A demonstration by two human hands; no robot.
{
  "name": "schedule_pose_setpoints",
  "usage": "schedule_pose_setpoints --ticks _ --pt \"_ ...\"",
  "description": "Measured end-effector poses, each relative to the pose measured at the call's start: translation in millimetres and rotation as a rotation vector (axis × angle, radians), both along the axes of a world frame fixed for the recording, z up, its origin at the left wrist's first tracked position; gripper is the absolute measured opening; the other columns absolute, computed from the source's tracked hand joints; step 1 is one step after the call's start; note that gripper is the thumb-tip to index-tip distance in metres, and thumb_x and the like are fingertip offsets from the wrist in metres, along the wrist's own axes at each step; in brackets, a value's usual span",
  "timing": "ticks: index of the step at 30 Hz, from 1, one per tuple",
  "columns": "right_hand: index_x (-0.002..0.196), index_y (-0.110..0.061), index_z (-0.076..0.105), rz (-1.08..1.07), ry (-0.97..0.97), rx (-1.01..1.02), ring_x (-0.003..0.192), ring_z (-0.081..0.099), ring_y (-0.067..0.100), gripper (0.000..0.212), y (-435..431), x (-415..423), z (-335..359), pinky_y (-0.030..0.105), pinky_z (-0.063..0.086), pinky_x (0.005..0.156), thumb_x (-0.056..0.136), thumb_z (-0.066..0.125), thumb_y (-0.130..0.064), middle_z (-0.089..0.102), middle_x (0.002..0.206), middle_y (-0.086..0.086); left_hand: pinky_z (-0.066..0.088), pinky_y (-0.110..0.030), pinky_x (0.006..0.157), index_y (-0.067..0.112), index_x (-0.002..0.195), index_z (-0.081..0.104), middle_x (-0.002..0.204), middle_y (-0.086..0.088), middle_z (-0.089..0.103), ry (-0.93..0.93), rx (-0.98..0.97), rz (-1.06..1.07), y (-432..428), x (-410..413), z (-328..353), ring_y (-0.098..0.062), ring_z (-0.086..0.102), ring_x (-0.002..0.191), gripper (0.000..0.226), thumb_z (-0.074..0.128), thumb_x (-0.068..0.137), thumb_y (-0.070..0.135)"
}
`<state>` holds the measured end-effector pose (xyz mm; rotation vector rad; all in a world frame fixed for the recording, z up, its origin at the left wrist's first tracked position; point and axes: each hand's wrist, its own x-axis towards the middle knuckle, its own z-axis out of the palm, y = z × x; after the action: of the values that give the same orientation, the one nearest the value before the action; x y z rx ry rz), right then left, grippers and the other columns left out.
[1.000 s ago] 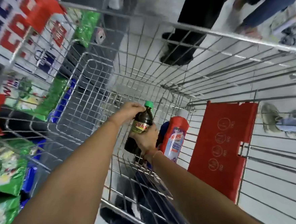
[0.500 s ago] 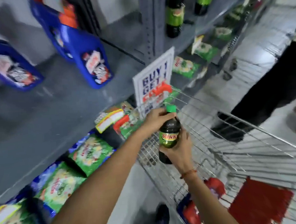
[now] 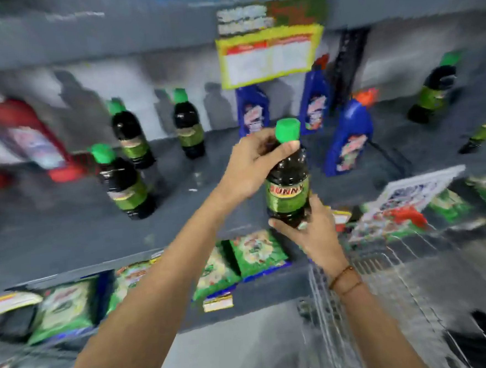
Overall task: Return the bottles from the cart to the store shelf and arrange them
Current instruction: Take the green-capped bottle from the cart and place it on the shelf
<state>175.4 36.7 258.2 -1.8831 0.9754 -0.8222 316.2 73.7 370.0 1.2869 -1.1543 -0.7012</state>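
I hold a dark bottle with a green cap and green label upright in front of the grey shelf. My left hand grips its neck just under the cap. My right hand cups its base from below. On the shelf stand three matching dark bottles: one at the front, two further back. Blue bottles stand to the right. The wire cart is at the lower right, its inside blurred.
A red bottle stands at the shelf's left. More dark bottles are at the far right. A yellow-edged price sign hangs from the upper shelf. Green packets fill the shelf below.
The bottle has come up out of the cart in both hands, and my view has swung from the cart to the shelf.
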Motion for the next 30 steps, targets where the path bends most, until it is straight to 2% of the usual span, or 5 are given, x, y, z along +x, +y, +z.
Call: schedule_pose_setpoints --ticks 2,6,12,20,30 --pt "0.100 -0.019 0.050 0.059 -0.013 -0.028 0.098 0.065 0.024 0.061 13.7 39.1 9.0 0.047 0.054 0.082 0.055 0.080 -0.047 0.069 0.102 0.009 0.048 -0.026 0.083 0.014 0.095 0.065 0.083 0.004 0.068 -0.029 -0.003 0.050 25.4 30.6 8.1 -0.005 0.059 0.083 0.025 0.066 0.074 0.025" --pt "0.101 -0.009 0.052 0.138 -0.010 0.000 0.100 0.064 0.023 0.057 32.6 109.2 10.8 0.034 0.052 0.085 0.058 0.085 -0.026 0.069 0.103 0.011 0.047 -0.031 0.089 0.025 0.092 0.064 0.083 0.014 0.069 -0.088 0.040 0.088 59.6 83.6 5.4 -0.006 0.058 0.088 0.016 0.064 0.076 0.025" --pt "0.116 -0.002 0.048 0.188 0.030 0.041 0.111 0.060 0.028 0.066 45.2 170.0 -13.4 0.020 0.041 0.086 0.064 0.083 -0.019 0.065 0.116 0.018 0.042 -0.040 0.102 0.003 0.113 0.059 0.109 -0.013 0.063 0.021 0.112 0.220 76.7 133.2 -28.7 -0.017 0.057 0.102 0.035 0.061 0.080 0.017" --pt "0.121 -0.004 0.042 0.180 0.087 0.083 0.116 0.055 0.029 0.072 33.5 196.9 -23.3 0.029 0.043 0.093 0.064 0.083 -0.020 0.058 0.124 0.017 0.045 -0.034 0.100 0.023 0.106 0.061 0.112 -0.006 0.066 0.016 0.150 0.202 67.1 159.0 -43.5 -0.019 0.060 0.110 0.023 0.062 0.083 0.019" --pt "0.129 -0.005 0.045 0.071 0.013 0.106 0.113 0.056 0.025 0.070 27.7 152.4 -26.5 0.037 0.048 0.097 0.070 0.078 -0.019 0.058 0.125 0.015 0.046 -0.024 0.095 0.004 0.112 0.058 0.114 -0.009 0.064 0.067 0.095 0.475 56.9 154.2 -52.9 -0.017 0.061 0.103 0.036 0.067 0.079 0.014"
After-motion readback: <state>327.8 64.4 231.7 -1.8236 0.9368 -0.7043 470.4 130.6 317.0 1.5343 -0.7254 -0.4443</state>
